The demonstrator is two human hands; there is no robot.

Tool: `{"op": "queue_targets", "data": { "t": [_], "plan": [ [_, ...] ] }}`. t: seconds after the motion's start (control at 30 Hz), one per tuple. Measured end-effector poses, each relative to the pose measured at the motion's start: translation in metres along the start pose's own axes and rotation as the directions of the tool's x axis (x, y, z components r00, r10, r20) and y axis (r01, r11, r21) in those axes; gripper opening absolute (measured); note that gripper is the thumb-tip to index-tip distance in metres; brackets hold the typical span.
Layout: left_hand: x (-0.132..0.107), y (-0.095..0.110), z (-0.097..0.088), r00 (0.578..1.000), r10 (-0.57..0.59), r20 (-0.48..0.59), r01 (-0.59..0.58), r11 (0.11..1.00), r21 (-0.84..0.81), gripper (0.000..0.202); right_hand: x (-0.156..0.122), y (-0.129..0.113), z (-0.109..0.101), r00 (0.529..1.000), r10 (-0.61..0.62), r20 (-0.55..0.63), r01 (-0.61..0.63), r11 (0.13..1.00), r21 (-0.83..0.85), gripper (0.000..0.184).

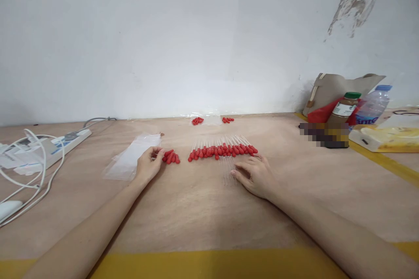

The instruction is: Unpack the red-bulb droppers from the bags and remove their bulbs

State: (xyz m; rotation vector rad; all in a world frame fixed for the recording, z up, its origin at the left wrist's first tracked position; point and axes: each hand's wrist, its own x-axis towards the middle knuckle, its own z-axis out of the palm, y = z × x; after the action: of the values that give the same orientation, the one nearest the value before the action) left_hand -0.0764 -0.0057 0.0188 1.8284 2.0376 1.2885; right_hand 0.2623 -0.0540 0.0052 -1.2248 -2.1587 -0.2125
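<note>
In the head view, a row of droppers (223,150) with red rubber bulbs lies in the middle of the table, thin pale tubes pointing to the wall. Several loose clear glass tubes (226,170) lie just in front of it. My left hand (150,163) is at the left edge of a small pile of red rubber bulbs (172,157), its thumb and forefinger closed on a bulb there. Over the right side of the clear tubes rests my right hand (255,175), palm down, thumb and fingers apart. Its fingertips are close to the tubes; whether they touch one I cannot tell.
Clear plastic bags (132,157) lie beyond my left hand. More red bulbs (197,120) sit on clear plastic by the wall. On the left are a power strip (70,146) and white cables (49,185); on the right, bottles (343,111), a bag (340,89) and a yellow pack (389,137).
</note>
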Motion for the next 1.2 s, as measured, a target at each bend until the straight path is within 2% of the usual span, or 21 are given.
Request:
{"op": "queue_targets", "data": {
  "t": [0.1, 0.17, 0.2, 0.27, 0.33, 0.4, 0.47, 0.6, 0.67, 0.73, 0.87, 0.9, 0.97, 1.03, 1.13, 1.2],
  "plan": [
    [0.001, 0.008, -0.003, 0.995, 0.006, -0.103, -0.004, 1.000, 0.013, 0.028, 0.001, 0.000, -0.001, 1.000, 0.008, -0.002, -0.007, 1.000, 0.014, 0.024],
    [0.002, 0.023, -0.003, 0.985, 0.095, -0.141, -0.091, 0.995, 0.036, 0.025, 0.001, 0.000, -0.001, 1.000, 0.015, -0.015, -0.014, 1.000, 0.026, 0.023],
    [0.002, 0.034, -0.001, 0.977, 0.169, -0.128, -0.164, 0.985, 0.052, 0.022, 0.001, 0.000, -0.001, 1.000, 0.017, -0.021, -0.016, 0.999, 0.034, 0.022],
    [0.003, 0.060, 0.008, 0.945, 0.328, -0.003, -0.327, 0.942, 0.079, 0.018, 0.002, 0.000, 0.000, 0.999, 0.015, -0.029, -0.013, 0.998, 0.053, 0.021],
    [0.003, 0.089, 0.025, 0.899, 0.403, 0.172, -0.419, 0.905, 0.070, 0.015, 0.001, 0.001, 0.000, 0.999, 0.011, -0.037, -0.009, 0.998, 0.063, 0.020],
    [0.002, 0.113, 0.047, 0.873, 0.426, 0.237, -0.449, 0.892, 0.050, 0.018, 0.001, 0.001, 0.000, 0.999, 0.011, -0.049, -0.008, 0.998, 0.061, 0.020],
    [0.001, 0.130, 0.069, 0.864, 0.433, 0.257, -0.458, 0.888, 0.043, 0.023, 0.001, 0.002, 0.000, 0.998, 0.009, -0.058, -0.005, 0.998, 0.057, 0.020],
    [0.001, 0.141, 0.099, 0.854, 0.434, 0.287, -0.458, 0.889, 0.021, 0.029, 0.001, 0.002, 0.000, 0.998, -0.001, -0.061, 0.004, 0.999, 0.054, 0.020],
    [0.001, 0.140, 0.107, 0.856, 0.433, 0.283, -0.452, 0.892, 0.002, 0.028, 0.001, 0.002, 0.001, 0.998, -0.009, -0.062, 0.012, 0.999, 0.049, 0.020],
    [0.001, 0.138, 0.110, 0.876, 0.417, 0.241, -0.428, 0.904, -0.009, 0.028, 0.002, 0.002, 0.002, 0.998, -0.013, -0.061, 0.016, 0.999, 0.050, 0.019],
    [-0.003, 0.136, 0.101, 0.930, 0.352, 0.104, -0.352, 0.936, -0.021, 0.027, 0.002, 0.002, 0.003, 0.996, 0.009, -0.084, -0.003, 0.998, 0.069, 0.019],
    [-0.006, 0.134, 0.094, 0.931, 0.355, 0.082, -0.354, 0.935, -0.031, 0.026, 0.003, 0.003, 0.003, 0.995, 0.024, -0.098, -0.017, 0.997, 0.075, 0.019],
    [-0.015, 0.128, 0.074, 0.907, 0.416, 0.064, -0.412, 0.909, -0.059, 0.021, 0.004, 0.004, 0.003, 0.990, 0.060, -0.130, -0.048, 0.995, 0.089, 0.021],
    [-0.028, 0.117, 0.050, 0.820, 0.567, 0.081, -0.560, 0.823, -0.097, 0.016, 0.004, 0.004, 0.002, 0.983, 0.075, -0.166, -0.057, 0.992, 0.112, 0.030],
    [-0.047, 0.093, 0.022, 0.691, 0.702, 0.173, -0.704, 0.708, -0.064, 0.011, 0.004, 0.003, -0.001, 0.979, 0.013, -0.202, 0.014, 0.991, 0.131, 0.042],
    [-0.055, 0.076, 0.013, 0.649, 0.735, 0.194, -0.743, 0.668, -0.045, 0.010, 0.004, 0.000, -0.001, 0.977, -0.068, -0.204, 0.094, 0.988, 0.122, 0.044]
  ]
}}
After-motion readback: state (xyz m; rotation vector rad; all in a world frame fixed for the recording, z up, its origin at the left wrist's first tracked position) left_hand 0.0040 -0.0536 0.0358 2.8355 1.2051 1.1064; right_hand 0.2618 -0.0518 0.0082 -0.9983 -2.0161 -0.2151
